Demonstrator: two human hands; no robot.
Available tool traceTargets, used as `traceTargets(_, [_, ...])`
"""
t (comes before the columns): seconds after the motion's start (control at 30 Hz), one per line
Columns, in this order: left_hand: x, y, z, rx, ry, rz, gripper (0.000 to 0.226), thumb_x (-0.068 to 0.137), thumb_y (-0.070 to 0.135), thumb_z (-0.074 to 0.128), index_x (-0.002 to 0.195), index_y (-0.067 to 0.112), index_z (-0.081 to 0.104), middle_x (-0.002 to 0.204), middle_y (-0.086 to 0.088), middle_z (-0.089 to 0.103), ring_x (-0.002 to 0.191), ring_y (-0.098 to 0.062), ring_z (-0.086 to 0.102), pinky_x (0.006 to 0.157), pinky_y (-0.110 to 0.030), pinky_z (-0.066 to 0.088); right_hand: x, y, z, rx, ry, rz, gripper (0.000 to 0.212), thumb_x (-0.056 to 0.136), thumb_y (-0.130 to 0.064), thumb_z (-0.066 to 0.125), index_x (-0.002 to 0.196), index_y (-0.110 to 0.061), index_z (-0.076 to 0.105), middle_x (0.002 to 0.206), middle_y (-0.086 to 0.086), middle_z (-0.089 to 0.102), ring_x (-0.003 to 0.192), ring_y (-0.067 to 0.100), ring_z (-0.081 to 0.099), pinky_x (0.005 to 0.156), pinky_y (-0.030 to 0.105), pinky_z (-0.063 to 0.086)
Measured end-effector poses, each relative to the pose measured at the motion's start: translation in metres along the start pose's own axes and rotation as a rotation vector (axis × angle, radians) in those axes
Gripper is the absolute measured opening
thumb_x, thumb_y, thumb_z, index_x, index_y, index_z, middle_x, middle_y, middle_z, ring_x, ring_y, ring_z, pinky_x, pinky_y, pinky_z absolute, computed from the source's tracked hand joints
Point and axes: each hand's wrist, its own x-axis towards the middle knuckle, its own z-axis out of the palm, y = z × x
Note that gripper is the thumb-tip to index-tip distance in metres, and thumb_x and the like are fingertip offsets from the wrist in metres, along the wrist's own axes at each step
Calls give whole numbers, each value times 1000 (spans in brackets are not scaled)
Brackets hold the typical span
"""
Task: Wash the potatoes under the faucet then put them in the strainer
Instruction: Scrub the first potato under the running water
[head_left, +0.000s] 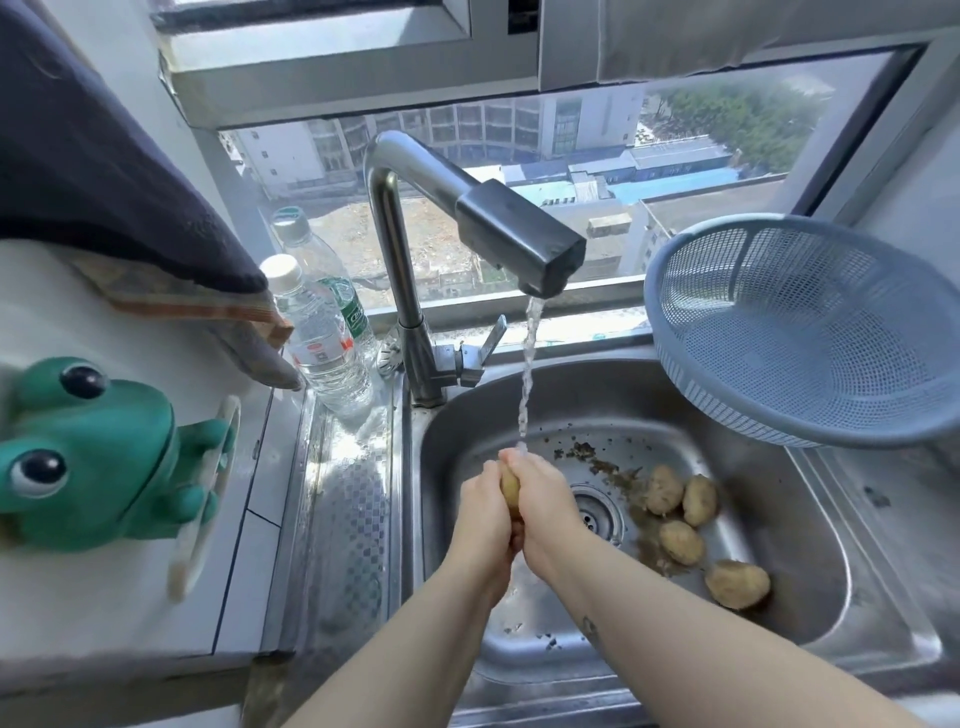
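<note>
Both hands hold one yellowish potato (510, 488) between them over the steel sink (810, 613). My left hand (480, 514) grips it from the left and my right hand (545, 499) from the right. Water runs from the faucet (519, 234) onto the fingertips and the potato. Several dirty potatoes (680, 540) lie on the sink floor to the right of the drain (597, 512). The blue-grey plastic strainer (810, 332) stands tilted on the sink's back right corner, with nothing in it.
Dirt flecks lie around the drain. Two clear water bottles (322, 332) stand left of the faucet base. A green frog figure (98, 457) sits on the white counter at left under a hanging dark cloth (104, 171). A window ledge runs behind the sink.
</note>
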Motion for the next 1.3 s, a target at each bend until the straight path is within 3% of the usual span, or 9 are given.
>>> traceTargets(0.13, [-2, -6, -7, -34, -84, 13, 33, 101, 25, 35, 125, 10, 52, 78, -7, 56, 55, -11, 42, 49, -22, 42, -3, -10, -6, 79, 67, 24, 31, 99, -30, 40, 90, -18, 68, 90, 0, 68, 63, 18, 57, 42, 22, 30])
traceTargets(0.27, [-11, 3, -18, -96, -309, 33, 28, 103, 26, 39, 128, 24, 51, 104, -9, 64, 60, -11, 48, 60, -24, 44, -8, -14, -11, 116, 26, 67, 31, 100, -34, 40, 100, -20, 68, 97, 4, 70, 55, 18, 55, 37, 19, 33])
traceTargets(0.37, [-13, 3, -20, 80, -399, 116, 28, 98, 23, 50, 126, 26, 46, 111, -7, 64, 76, -10, 63, 68, -25, 50, -15, -18, -18, 146, -26, 59, 31, 99, -33, 42, 98, -12, 64, 90, 12, 67, 73, 24, 61, 55, 30, 45])
traceTargets(0.57, [-7, 13, 3, 135, -156, 196, 10, 92, 25, 55, 93, 15, 58, 68, 4, 55, 51, -6, 44, 47, -21, 34, -16, -15, -18, -114, -93, -139, 33, 100, -29, 36, 122, -14, 55, 94, 3, 62, 80, 13, 57, 64, 26, 46])
traceTargets(0.77, [4, 24, -1, 106, 38, -25, 31, 94, 25, 40, 73, 11, 58, 52, -4, 46, 46, -15, 37, 46, -25, 28, -17, -7, -28, -426, -270, -239, 44, 99, -28, 45, 138, -34, 24, 130, 1, 52, 122, 16, 51, 110, 36, 37])
traceTargets(0.93, [0, 21, 0, 85, -19, -14, 37, 100, 24, 34, 74, 9, 56, 55, -5, 47, 53, -16, 40, 52, -27, 33, -8, -2, -16, -226, -91, -270, 30, 88, -22, 63, 114, -22, 49, 103, 7, 65, 93, 20, 64, 78, 33, 53])
traceTargets(1.03, [-2, 11, -3, 160, -105, 137, 31, 97, 24, 37, 83, 11, 61, 74, -9, 55, 71, -22, 49, 59, -30, 39, -1, -1, -3, -72, 50, -217, 28, 74, -36, 67, 96, -19, 59, 75, 2, 62, 66, 15, 59, 54, 27, 44])
traceTargets(1.17, [-6, 0, -17, 304, -304, 243, 29, 104, 32, 31, 126, 29, 50, 114, -4, 66, 94, -16, 65, 71, -27, 50, 3, -6, -2, 86, 154, -52, 18, 86, -33, 57, 81, -16, 62, 78, 10, 64, 72, 27, 60, 56, 29, 43])
traceTargets(1.3, [-12, 0, -27, 408, -381, 289, 33, 103, 27, 37, 134, 38, 32, 115, 2, 60, 87, -9, 62, 70, -25, 50, -5, -18, -7, 77, 132, 88, 29, 95, -34, 47, 81, -13, 62, 83, 13, 62, 70, 27, 59, 54, 29, 44])
